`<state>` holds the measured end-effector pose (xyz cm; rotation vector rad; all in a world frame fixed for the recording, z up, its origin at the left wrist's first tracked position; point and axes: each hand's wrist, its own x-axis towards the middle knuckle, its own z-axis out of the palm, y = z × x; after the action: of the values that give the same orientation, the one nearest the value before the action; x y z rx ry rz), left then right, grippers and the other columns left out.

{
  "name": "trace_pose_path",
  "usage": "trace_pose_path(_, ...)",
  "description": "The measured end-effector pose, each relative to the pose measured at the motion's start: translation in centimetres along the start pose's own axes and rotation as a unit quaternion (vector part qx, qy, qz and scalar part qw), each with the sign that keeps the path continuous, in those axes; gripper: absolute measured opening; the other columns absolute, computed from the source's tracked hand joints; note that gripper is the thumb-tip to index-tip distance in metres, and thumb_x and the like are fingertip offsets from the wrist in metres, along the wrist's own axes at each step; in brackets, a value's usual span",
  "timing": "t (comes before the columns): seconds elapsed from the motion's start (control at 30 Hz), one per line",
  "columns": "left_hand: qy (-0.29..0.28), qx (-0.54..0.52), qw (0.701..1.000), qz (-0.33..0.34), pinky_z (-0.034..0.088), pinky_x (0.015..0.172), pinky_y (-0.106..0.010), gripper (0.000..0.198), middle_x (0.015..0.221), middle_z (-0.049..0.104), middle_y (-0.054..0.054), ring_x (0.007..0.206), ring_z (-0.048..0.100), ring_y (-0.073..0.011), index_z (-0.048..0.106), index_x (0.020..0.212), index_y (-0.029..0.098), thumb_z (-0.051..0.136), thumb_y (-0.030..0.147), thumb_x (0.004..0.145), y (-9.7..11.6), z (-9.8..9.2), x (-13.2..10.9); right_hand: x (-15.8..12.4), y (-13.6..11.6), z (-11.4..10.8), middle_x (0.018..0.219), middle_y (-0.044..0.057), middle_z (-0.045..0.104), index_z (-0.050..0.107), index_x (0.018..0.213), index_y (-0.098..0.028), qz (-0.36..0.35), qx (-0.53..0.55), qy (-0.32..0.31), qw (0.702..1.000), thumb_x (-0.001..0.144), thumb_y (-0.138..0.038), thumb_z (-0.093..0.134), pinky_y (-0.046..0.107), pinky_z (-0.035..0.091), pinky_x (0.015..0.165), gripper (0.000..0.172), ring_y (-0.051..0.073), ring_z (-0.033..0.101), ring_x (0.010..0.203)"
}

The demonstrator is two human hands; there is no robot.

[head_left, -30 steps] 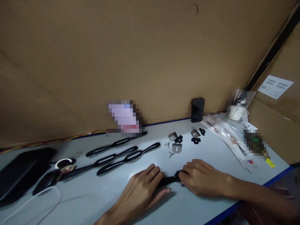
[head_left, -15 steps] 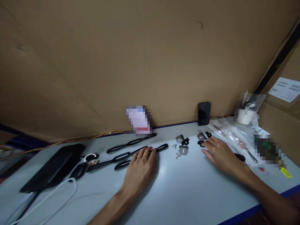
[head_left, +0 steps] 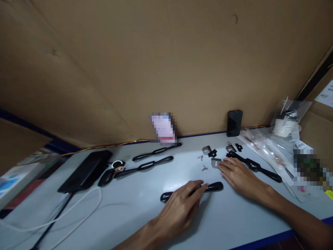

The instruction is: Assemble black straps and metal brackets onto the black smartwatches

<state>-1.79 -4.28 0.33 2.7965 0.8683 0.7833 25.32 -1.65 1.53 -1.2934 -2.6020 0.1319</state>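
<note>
My left hand (head_left: 182,205) has its fingers wrapped around the middle of a black spokeshave body (head_left: 215,186), whose handle ends stick out on both sides. My right hand (head_left: 240,178) is closed at the fingertips on the edge of a steel blade (head_left: 215,162), partly covered by the fingers. Beside it lie two small wing screws (head_left: 204,168), another slotted blade (head_left: 206,150) and a black cap (head_left: 212,153). Beyond the right hand are a further spokeshave body (head_left: 267,173), a blade (head_left: 230,148) and a small black cap (head_left: 238,147).
Two more spokeshave bodies (head_left: 147,166) lie at the left, near a black lamp-like panel (head_left: 85,170) and a white cable (head_left: 100,198). A phone (head_left: 234,123) leans on the cardboard wall (head_left: 156,69). Plastic-bagged items (head_left: 275,152) lie at the right.
My left hand has brought a spokeshave body towards me and right, away from the other two. My right hand has gone from a black cap to the steel blade, which has shifted slightly right.
</note>
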Motion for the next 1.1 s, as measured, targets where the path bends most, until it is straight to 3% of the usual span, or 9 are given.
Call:
trace_pose_path(0.17, 0.039, 0.008, 0.999, -0.008, 0.055, 0.082, -0.038, 0.037, 0.115, 0.067, -0.014, 0.103, 0.063, -0.0252, 0.056, 0.131, 0.018, 0.048, 0.009, 0.096, -0.4, -0.5, 0.3, 0.3, 0.3, -0.7, 0.116, 0.016, 0.067, 0.064, 0.128, -0.012, 0.067, -0.048, 0.013, 0.997, 0.101, -0.02, 0.054, 0.049, 0.053, 0.095, 0.03, 0.031, 0.062, 0.109)
trace_pose_path(0.33, -0.009, 0.006, 1.0, -0.016, 0.052, 0.078, -0.039, 0.032, 0.107, 0.066, -0.012, 0.094, 0.059, -0.0256, 0.059, 0.129, 0.015, 0.055, 0.027, 0.1, -0.9, -0.2, 0.3, 1.2, 0.1, -0.3, 0.12, 0.022, 0.061, 0.061, 0.132, -0.006, 0.115, -0.079, -0.002, 0.99, 0.099, -0.032, 0.062, 0.05, 0.051, 0.095, 0.042, 0.036, 0.057, 0.114)
trace_pose_path(0.47, -0.03, -0.012, 0.999, -0.043, 0.051, 0.079, -0.039, 0.033, 0.107, 0.065, -0.011, 0.094, 0.058, -0.0254, 0.062, 0.129, 0.018, 0.058, 0.035, 0.101, -0.5, 0.6, -0.1, 1.7, -0.2, 0.0, 0.118, 0.02, 0.06, 0.067, 0.119, -0.006, 0.115, -0.063, -0.027, 0.991, 0.1, -0.027, 0.06, 0.046, 0.051, 0.093, 0.029, 0.033, 0.057, 0.11)
trace_pose_path(0.73, -0.027, -0.022, 0.993, -0.112, 0.048, 0.076, -0.038, 0.02, 0.103, 0.062, -0.008, 0.091, 0.055, -0.0248, 0.067, 0.114, 0.022, 0.06, 0.033, 0.099, 0.4, 1.7, -0.1, 1.3, -0.9, -0.3, 0.116, 0.017, 0.06, 0.064, 0.111, -0.009, 0.118, -0.001, -0.039, 0.992, 0.097, -0.022, 0.062, 0.045, 0.05, 0.094, 0.019, 0.032, 0.056, 0.111)
trace_pose_path(1.1, -0.031, -0.072, 0.994, -0.073, 0.05, 0.075, -0.037, 0.008, 0.099, 0.062, -0.007, 0.087, 0.055, -0.0231, 0.06, 0.106, 0.019, 0.057, 0.02, 0.098, 1.1, 1.3, 0.0, 0.8, -0.4, -0.6, 0.109, 0.009, 0.061, 0.057, 0.107, -0.016, 0.153, 0.079, -0.064, 0.983, 0.09, -0.022, 0.071, 0.037, 0.048, 0.087, 0.022, 0.025, 0.059, 0.103)
